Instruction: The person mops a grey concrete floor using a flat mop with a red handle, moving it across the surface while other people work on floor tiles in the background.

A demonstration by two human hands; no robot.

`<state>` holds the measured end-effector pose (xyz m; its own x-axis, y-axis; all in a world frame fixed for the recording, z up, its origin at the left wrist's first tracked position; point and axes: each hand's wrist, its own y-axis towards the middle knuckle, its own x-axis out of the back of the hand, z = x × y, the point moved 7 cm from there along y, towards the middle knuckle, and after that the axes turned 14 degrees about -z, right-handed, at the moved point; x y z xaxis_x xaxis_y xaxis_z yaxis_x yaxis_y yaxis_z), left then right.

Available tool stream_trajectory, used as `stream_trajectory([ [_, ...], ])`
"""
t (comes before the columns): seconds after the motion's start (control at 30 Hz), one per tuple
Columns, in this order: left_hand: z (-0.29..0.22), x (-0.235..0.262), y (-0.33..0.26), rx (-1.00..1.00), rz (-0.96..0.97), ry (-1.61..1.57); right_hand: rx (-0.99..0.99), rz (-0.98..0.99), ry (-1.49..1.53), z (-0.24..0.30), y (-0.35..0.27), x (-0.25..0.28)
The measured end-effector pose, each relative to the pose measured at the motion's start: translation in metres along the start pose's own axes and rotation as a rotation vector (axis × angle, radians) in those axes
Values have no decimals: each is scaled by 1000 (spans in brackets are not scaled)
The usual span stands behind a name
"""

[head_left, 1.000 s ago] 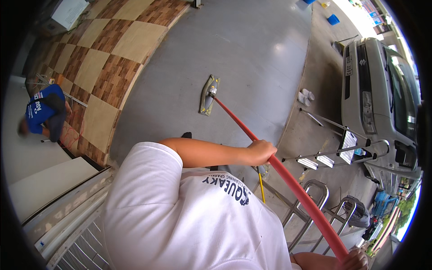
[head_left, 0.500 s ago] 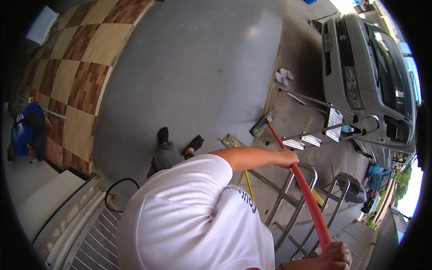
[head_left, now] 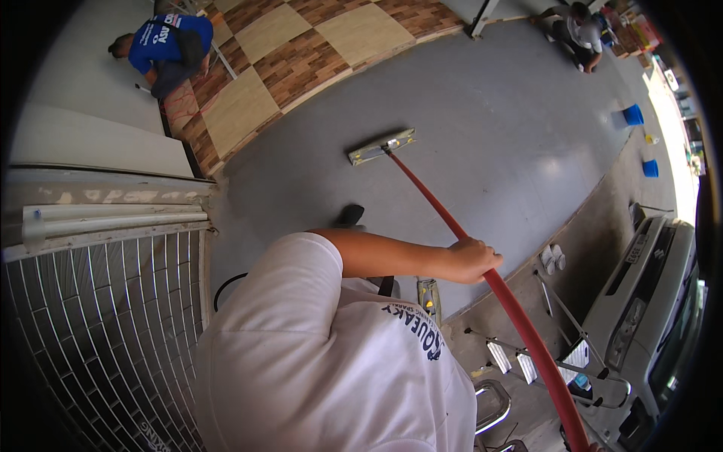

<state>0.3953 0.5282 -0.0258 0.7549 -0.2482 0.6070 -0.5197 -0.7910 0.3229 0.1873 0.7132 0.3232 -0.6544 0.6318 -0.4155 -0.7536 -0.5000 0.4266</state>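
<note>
My left hand point(head_left: 472, 260) is closed around a long red pole point(head_left: 520, 320), my bare forearm reaching out across my white shirt. The pole runs from the lower right edge up to a flat grey mop head point(head_left: 382, 146) lying on the grey floor point(head_left: 489, 120). My right hand is out of the picture; the pole's lower end leaves the frame at the bottom right.
A person in a blue shirt point(head_left: 162, 45) crouches on the brown and tan checkered tiles point(head_left: 271, 68); another person point(head_left: 576, 26) works at the top right. Two blue buckets point(head_left: 633, 114) stand on the floor. A silver car point(head_left: 655, 301), a stepladder point(head_left: 542, 354) and a metal grille point(head_left: 98, 324) are close by.
The mop head has gone from beside the stepladder far out onto the grey floor. The view has swung, and my right hand at the pole's end has dropped out of sight.
</note>
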Motion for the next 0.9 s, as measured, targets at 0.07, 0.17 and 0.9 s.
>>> stream_trajectory([
  [0.07, 61, 18, 8, 62, -163, 62, -112, -248, -22, -71, -17, -20],
  [0.17, 129, 48, -4, 171, -263, 61, -165, -70, 70, -133, -38, -42],
  [0.9, 239, 302, -381, 698, -535, 297, -505, 530, 119, -196, -312, -254],
])
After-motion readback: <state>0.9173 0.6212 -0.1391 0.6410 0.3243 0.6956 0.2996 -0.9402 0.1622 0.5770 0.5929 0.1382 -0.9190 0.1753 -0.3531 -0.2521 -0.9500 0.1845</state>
